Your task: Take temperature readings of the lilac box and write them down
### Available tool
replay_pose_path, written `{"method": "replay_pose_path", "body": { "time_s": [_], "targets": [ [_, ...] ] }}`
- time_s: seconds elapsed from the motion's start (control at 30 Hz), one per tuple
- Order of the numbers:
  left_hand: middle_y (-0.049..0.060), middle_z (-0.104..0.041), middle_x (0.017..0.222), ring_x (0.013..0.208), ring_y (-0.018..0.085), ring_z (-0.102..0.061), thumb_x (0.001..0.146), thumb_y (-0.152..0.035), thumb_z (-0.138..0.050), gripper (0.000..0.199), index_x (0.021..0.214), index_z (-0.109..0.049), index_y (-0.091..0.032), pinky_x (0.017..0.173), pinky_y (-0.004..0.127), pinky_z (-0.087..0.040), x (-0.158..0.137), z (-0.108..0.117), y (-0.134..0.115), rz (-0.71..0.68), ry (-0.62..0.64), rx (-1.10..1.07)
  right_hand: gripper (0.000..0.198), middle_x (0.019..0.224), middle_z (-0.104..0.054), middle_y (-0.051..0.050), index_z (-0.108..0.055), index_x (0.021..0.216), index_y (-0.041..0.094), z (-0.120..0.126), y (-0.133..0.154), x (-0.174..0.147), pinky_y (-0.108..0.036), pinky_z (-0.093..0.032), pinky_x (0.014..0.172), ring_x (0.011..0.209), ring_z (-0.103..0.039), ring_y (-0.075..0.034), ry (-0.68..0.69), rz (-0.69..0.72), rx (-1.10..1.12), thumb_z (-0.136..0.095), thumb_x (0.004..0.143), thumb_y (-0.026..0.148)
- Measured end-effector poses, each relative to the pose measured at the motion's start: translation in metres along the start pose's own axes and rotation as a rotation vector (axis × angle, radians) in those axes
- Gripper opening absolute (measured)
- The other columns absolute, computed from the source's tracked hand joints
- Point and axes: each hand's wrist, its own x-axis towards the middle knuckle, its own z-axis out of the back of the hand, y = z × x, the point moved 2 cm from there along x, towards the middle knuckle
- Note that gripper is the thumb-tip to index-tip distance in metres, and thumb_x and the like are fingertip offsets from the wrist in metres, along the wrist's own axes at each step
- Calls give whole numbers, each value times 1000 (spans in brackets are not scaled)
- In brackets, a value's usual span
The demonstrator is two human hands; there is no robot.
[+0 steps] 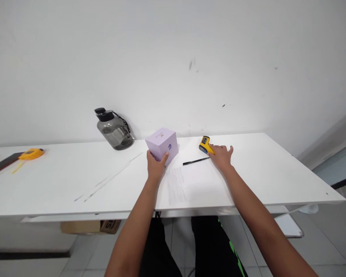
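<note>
My left hand is closed around the lower part of a lilac box, thumb on its front face and fingers at its left side. The box is tilted, with small printed marks on its top and front. On the right, my right hand grips the lower end of a yellow-and-black handheld meter with a small dark display. Some of that hand's fingers are raised off it. A black pen lies between the hands, beside a sheet of paper with faint printed text.
A grey translucent water bottle with a black lid leans at the wall. Far left, a yellow tape measure touches a dark flat object. The white table ends in front of me; a cardboard box sits below.
</note>
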Motion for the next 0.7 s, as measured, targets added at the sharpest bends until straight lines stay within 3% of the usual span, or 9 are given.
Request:
{"method": "replay_pose_path", "body": {
  "time_s": [0.2,0.3,0.37,0.47,0.53,0.6,0.7],
  "targets": [
    [16,-62,146,138,35,-62,78,-57,-91,79,137,-47,-27,119,56,-51,4,0,3,-14,7,-20,47,146,-74,-16,-69,149,27,-3,-1,1,-82,-14,128,143,-57,-41,41,-40,-1,-55,105,35],
    [17,-61,149,140,35,-62,79,-57,-91,80,139,-46,-28,120,56,-51,5,-1,7,-9,17,-36,50,159,-64,-20,-66,152,24,0,4,-3,-83,-15,128,152,-50,-43,-3,-31,-47,-56,104,33],
    [18,-60,151,141,34,-61,80,-57,-90,81,141,-46,-28,121,56,-50,6,-1,9,-12,21,-49,51,167,-56,-20,-65,153,22,1,11,-8,-81,-16,130,159,-42,-42,-29,52,-64,-56,103,30],
    [19,-59,154,143,34,-60,79,-57,-91,84,144,-45,-27,122,56,-49,7,-2,13,-8,22,-57,44,171,-53,-17,-72,143,24,0,28,-20,-79,-13,132,163,-37,-42,24,295,-70,-58,102,24],
    [19,-58,156,145,34,-59,79,-57,-91,87,147,-43,-28,122,55,-49,7,-2,14,-2,23,-62,33,163,-61,-16,-80,125,24,-2,40,-27,-78,-14,131,160,-42,-41,100,406,-55,-57,101,19],
    [18,-57,157,146,33,-59,80,-56,-91,88,148,-43,-29,122,54,-49,7,-3,15,-2,25,-67,30,143,-74,-17,-81,109,22,-3,50,-33,-74,-19,130,148,-56,-38,136,462,4,-52,103,16],
    [17,-58,155,145,33,-59,80,-57,-90,87,148,-44,-29,122,54,-49,8,-3,17,-16,14,-59,30,111,-80,-14,-75,109,21,0,60,-41,-60,-38,122,113,-72,-30,84,445,203,-45,107,21]
  ]
}}
